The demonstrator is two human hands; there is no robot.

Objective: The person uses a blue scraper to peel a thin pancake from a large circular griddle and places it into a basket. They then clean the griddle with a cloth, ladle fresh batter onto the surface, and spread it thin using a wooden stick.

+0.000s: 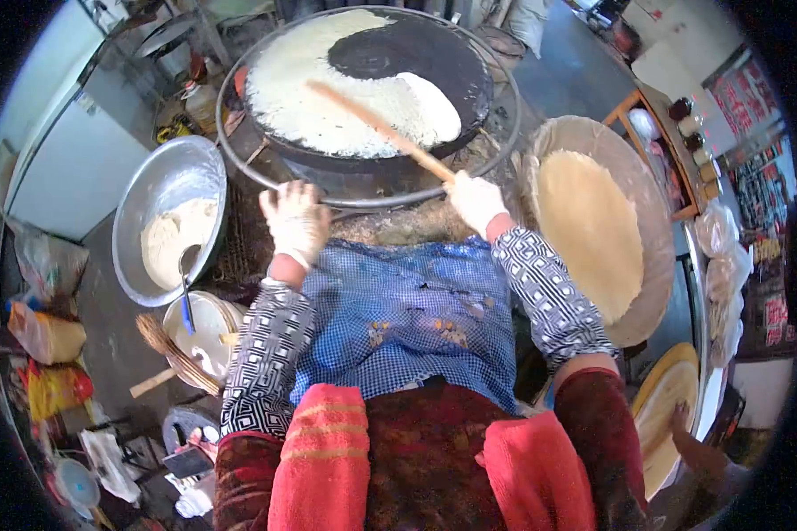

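My right hand (476,202), in a pale glove, is closed round the end of a long wooden spreader (381,128). The spreader's far end lies over pale batter (292,93) on a round black griddle (460,62). Batter covers the left and front of the griddle, with a thicker white patch toward the right front; dark surface shows at the back and right. My left hand (295,221), gloved too, has its fingers spread beside the near left part of the metal ring (376,203) around the griddle. It holds nothing.
A metal basin (128,239) with batter and a ladle stands left, above a white bucket (205,319) and a brush (173,350). At right, a lined round container (660,265) bears a large flat pancake (589,230). Another person's hand (695,447) is at lower right, by a round board (669,398).
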